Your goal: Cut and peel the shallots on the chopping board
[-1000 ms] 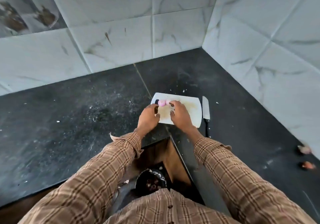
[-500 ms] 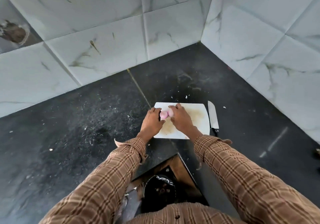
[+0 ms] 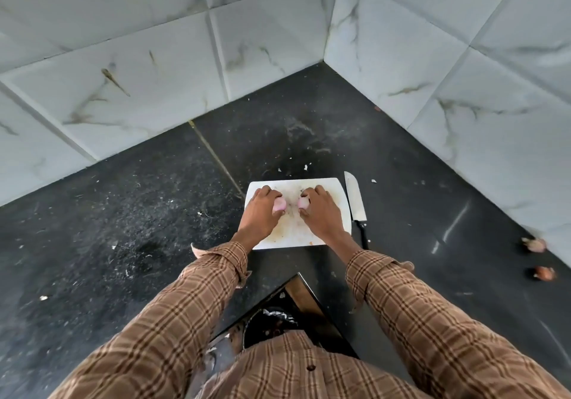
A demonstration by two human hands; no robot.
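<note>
A white chopping board (image 3: 335,187) lies on the black counter in the corner. Over it, my left hand (image 3: 259,216) is closed on one pale pink shallot half (image 3: 279,204). My right hand (image 3: 321,214) is closed on the other shallot half (image 3: 303,203). The two halves sit a small gap apart above the board's middle. A knife (image 3: 355,202) lies on the counter along the board's right edge, blade pointing away from me, with no hand on it.
Two unpeeled shallots (image 3: 534,244) (image 3: 544,273) lie at the far right by the marble wall. A bin with a black liner (image 3: 272,326) stands below the counter corner in front of me. Peel scraps dot the counter (image 3: 123,228).
The two pink halves were pressed together between my hands; now they are pulled apart, one in each hand. The camera has tilted, bringing the shallots at the right back into view.
</note>
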